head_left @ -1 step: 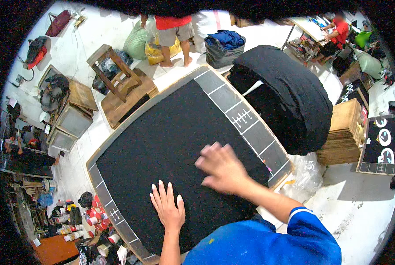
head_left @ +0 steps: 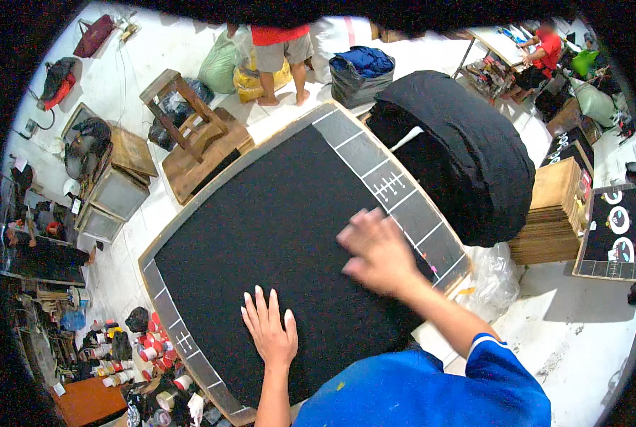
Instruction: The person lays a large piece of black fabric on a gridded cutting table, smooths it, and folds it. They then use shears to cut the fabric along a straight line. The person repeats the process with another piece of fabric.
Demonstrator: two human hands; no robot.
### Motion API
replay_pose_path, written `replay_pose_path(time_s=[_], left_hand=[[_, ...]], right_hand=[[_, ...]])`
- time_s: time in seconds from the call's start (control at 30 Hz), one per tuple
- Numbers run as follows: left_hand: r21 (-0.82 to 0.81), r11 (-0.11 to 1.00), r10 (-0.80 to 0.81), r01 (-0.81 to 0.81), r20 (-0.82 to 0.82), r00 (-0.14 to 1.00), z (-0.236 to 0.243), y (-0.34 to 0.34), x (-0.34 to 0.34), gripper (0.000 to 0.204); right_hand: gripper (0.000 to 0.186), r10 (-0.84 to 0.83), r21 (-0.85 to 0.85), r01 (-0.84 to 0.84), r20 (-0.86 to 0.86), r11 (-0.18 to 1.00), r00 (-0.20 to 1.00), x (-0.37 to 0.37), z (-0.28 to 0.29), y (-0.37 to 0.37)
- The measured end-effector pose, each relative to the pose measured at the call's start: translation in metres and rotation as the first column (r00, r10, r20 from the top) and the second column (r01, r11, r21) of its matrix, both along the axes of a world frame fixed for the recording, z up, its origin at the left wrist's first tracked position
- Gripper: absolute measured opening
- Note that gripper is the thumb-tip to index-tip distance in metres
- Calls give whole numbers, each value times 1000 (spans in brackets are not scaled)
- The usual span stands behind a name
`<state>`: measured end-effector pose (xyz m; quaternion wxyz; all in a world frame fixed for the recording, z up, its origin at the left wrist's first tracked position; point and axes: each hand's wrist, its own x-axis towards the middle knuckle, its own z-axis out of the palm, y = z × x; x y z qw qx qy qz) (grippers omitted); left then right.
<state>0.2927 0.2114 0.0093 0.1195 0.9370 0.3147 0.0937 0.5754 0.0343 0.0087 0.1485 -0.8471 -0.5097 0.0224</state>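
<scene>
In the head view, the black cloth (head_left: 261,220) is lying flat across the bench (head_left: 334,130). The left hand (head_left: 269,334) is staying put on it, palm down, fingers extended. The right hand (head_left: 382,252), blurring, is shifting rightward over the cloth since the earlier frame, fingers unclenched, nearing the white-marked strip (head_left: 414,215); whether it is touching, I cannot tell.

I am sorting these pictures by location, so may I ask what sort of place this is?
Probably a garment workshop: black cloth lies flat on a board marked with white lines, a large heap of black fabric stands beside it, and a grey sack is filled with blue cloth.
</scene>
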Motion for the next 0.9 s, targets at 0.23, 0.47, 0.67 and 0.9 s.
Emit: replay_pose_path(time_s=[0.23, 0.47, 0.67, 0.9], left_hand=[[55, 998, -21, 19, 38, 999, -8, -2, -1, 58], [60, 998, -37, 33, 70, 997, -4, -5, -9, 58], [29, 986, -168, 166, 102, 980, 6, -73, -2, 71], [-51, 999, 16, -9, 139, 990, -19, -62, -57, 81]], right_hand=[[74, 36, 118, -46, 89, 992, 995, -27, 9, 1], [58, 146, 99, -155, 90, 983, 985, 19, 17, 38], [75, 2, -3, -1, 286, 1000, 958, 60, -14, 33], [72, -85, -84, 112, 276, 990, 957, 85, -39, 52]])
